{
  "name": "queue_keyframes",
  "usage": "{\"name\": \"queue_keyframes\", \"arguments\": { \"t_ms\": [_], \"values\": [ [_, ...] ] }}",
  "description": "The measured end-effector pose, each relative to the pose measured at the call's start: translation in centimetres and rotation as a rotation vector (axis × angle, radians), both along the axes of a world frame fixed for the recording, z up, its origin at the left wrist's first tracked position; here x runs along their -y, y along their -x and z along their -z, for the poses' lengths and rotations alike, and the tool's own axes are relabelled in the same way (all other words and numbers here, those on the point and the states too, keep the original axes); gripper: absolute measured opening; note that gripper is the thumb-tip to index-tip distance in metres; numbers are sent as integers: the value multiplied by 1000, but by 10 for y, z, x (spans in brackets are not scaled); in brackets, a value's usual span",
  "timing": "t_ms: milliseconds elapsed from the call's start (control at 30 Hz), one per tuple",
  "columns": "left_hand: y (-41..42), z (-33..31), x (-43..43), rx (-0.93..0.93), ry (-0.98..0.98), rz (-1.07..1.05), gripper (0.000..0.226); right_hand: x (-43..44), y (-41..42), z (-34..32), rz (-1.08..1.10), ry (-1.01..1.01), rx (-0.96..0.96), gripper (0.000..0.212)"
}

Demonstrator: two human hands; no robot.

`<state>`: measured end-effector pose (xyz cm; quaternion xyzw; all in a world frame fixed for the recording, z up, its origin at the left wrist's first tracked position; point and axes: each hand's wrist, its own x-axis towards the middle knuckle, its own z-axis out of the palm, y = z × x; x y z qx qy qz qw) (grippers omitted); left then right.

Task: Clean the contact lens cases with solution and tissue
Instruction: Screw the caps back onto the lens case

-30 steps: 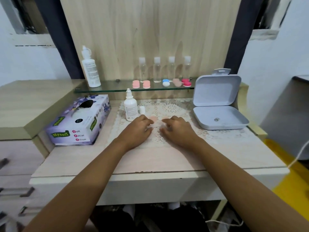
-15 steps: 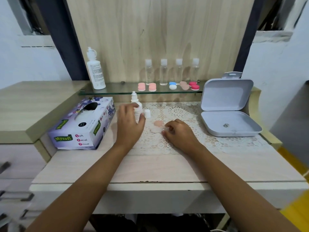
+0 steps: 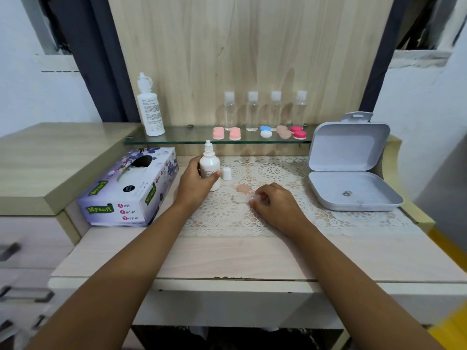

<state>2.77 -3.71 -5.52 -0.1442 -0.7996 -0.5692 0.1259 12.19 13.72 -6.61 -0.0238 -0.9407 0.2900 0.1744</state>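
My left hand (image 3: 195,184) grips the small white solution bottle (image 3: 209,164), which stands uncapped on the lace mat; its white cap (image 3: 226,173) sits just to its right. A clear contact lens case (image 3: 242,197) lies on the mat with a peach lid (image 3: 243,188) beside it. My right hand (image 3: 276,204) pinches the right end of that case with curled fingers. A purple tissue box (image 3: 129,190) lies at the left.
On the glass shelf (image 3: 192,138) stand a tall white bottle (image 3: 150,107), several small clear bottles (image 3: 252,111) and several coloured lens cases (image 3: 265,132). An open grey box (image 3: 352,168) sits at the right. Drawers are at the lower left.
My left hand left the lens case, reached left and back, and closed round the solution bottle. My right hand stayed on the case.
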Motion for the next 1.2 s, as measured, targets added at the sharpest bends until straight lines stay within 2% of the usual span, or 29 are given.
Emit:
{"name": "queue_keyframes", "arguments": {
  "t_ms": [133,367,600,1200],
  "values": [
    [-3,0,9,-123,122,48,57,-1,1,2,1,26,-15,30],
    [-18,-13,29,-290,564,75,59,0,2,4,17,19,-36,28],
    [-22,-15,39,-406,801,101,60,0,1,6,25,-12,-45,29],
    [-17,-10,39,-558,1003,155,58,3,-3,4,41,-40,-33,30]
  ]
}}
